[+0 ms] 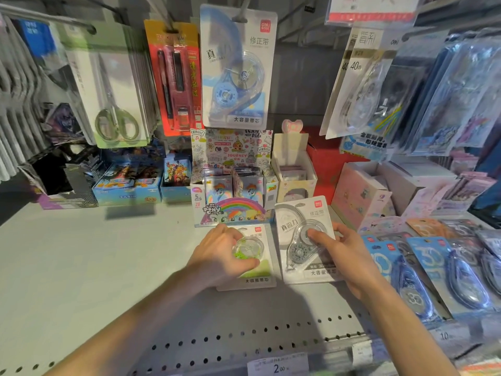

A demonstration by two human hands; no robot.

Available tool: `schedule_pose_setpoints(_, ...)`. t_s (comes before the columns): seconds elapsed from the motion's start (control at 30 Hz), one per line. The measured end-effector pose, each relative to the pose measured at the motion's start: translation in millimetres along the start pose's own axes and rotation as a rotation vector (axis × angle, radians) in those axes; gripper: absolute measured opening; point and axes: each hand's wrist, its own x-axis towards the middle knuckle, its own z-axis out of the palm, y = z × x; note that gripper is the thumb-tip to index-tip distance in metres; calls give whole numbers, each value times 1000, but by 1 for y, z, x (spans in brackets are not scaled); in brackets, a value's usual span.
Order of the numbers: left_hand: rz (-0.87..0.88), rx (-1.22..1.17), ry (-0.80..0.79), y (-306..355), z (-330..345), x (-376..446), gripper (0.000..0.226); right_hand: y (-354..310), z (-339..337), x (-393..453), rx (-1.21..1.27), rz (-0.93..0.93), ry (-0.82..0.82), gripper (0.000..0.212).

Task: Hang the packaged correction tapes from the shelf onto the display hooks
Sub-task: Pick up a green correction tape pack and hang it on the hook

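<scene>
Both hands were taking packs from the shelf (81, 253): left hand (225, 253) curled around the green correction tape pack (257, 270), right hand (344, 256) pinching the grey correction tape pack (301, 226). Next, I think, each must be lifted to a hook (241, 16), where a blue pack (238, 69) hung. Behind, the pony box (233, 210) held card packets.

shelf (89, 267): matt pale metal under my arms, front edge punched with holes
green pack (254, 278): white card, glossy clear plastic blister under my left hand (221, 252)
grey pack (303, 234): matt card, shiny clear shell in my right hand (344, 256)
hanging blue pack (238, 66): glossy plastic over card
</scene>
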Motion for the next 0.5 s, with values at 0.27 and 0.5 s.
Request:
schedule_pose_setpoints(0.27, 173, -191, 125, 0, -29, -18, 65, -9, 24, -10, 118, 31, -67, 30)
schedule_pose_setpoints(0.5, 248, -254, 244, 11, -46, -28, 70, -32, 65, -25, 331, 43, -351, 42)
